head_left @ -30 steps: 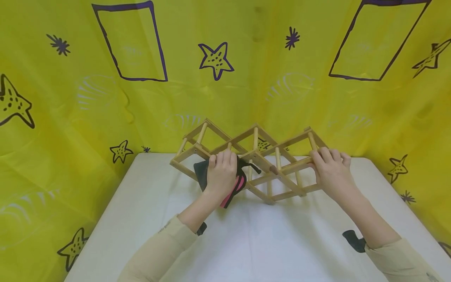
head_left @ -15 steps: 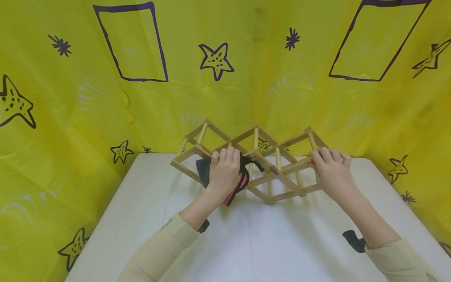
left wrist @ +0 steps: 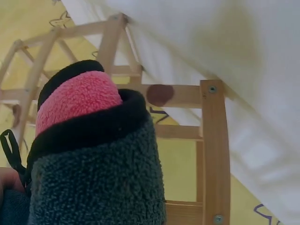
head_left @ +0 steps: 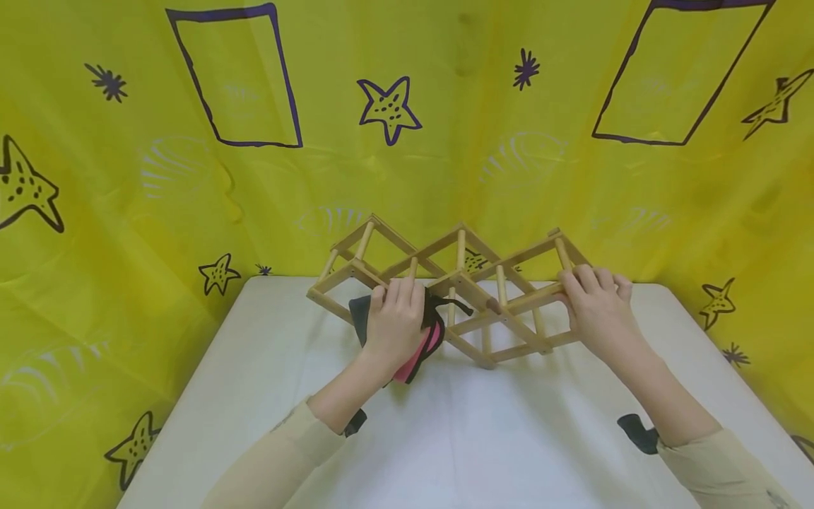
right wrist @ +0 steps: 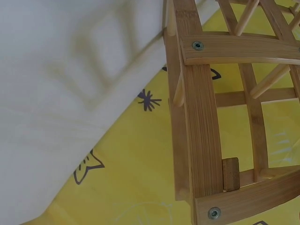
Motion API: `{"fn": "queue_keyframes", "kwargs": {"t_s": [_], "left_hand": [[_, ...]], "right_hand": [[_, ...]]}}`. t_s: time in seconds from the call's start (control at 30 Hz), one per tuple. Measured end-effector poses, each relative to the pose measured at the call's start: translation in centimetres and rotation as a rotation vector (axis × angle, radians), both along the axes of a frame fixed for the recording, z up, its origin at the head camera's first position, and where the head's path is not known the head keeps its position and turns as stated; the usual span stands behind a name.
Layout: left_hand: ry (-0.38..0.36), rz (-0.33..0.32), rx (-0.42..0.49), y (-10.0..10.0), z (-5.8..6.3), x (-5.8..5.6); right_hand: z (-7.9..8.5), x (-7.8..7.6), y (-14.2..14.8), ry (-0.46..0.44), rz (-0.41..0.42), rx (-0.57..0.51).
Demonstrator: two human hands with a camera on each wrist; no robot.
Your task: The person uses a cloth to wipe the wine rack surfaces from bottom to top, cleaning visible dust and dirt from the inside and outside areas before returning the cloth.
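Observation:
A folded fleece cloth (head_left: 416, 355), dark grey-green and pink with black edging and a hanging loop, is in my left hand (head_left: 393, 322). That hand grips it against the front of a wooden lattice rack (head_left: 461, 249). In the left wrist view the cloth (left wrist: 98, 173) covers part of the slats, with only a bit of the thumb or finger showing. My right hand (head_left: 599, 305) holds the rack's right end, fingers bent over a slat. A dark brown stain (left wrist: 160, 95) marks one slat. The right wrist view shows the rack's end slats (right wrist: 204, 126) but not the hand.
The rack stands spread out on a white tabletop (head_left: 458, 438). Behind it hangs a yellow curtain (head_left: 439, 177) printed with stars and shells. A black wrist-camera piece (head_left: 638, 433) sticks out by the right wrist.
My left hand slid slightly right with the cloth, then came back left and a little toward me. The right hand and the rack stayed in place.

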State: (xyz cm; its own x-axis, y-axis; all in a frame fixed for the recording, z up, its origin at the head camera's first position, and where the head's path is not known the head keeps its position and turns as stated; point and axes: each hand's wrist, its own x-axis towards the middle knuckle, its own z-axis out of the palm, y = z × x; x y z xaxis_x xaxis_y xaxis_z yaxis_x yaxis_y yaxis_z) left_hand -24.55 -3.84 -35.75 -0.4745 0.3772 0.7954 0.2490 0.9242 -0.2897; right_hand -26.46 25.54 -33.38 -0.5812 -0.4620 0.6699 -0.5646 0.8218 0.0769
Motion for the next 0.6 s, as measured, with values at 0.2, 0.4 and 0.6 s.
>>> {"fn": "queue_keyframes", "kwargs": {"t_s": [0.2,0.4,0.6], "left_hand": [[0.032,-0.073,0.016,0.6,0.8,1.4],[0.107,-0.106,-0.02,2.3,1.9,1.8],[0.204,-0.148,-0.107,4.4,2.9,1.8]], "right_hand": [[0.0,0.1,0.1,-0.016,-0.005,0.0],[0.0,0.1,0.1,-0.024,-0.009,0.007],[0.1,0.1,0.0,-0.004,-0.005,-0.002]]}}
